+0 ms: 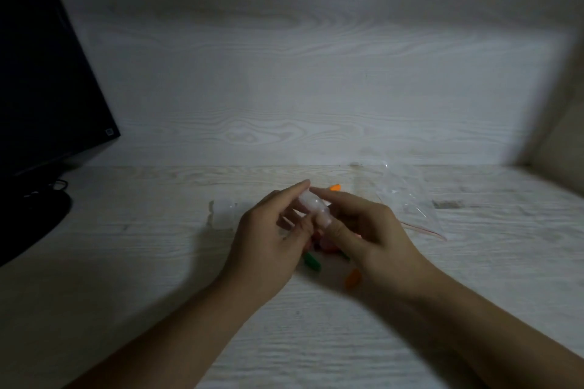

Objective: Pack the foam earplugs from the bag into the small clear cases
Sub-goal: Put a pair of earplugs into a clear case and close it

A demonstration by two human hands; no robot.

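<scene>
A small clear case (311, 204) is held above the pale wooden desk (316, 341) between both hands. My left hand (268, 249) pinches its far end with the fingertips, and my right hand (369, 237) grips its near end with thumb and fingers. Below the hands lie loose foam earplugs: a green one (312, 262), an orange one (352, 278) and a reddish cluster (325, 246) partly hidden. Another orange earplug (335, 187) lies just beyond the fingertips. The clear zip bag (407, 199) rests flat to the right. A second clear case (222, 208) stands left of the hands.
A dark monitor (47, 73) with its round base (34, 221) and cables occupies the left side. A wood-grain back wall (316, 73) rises behind the desk, with a side wall (562, 136) at the right.
</scene>
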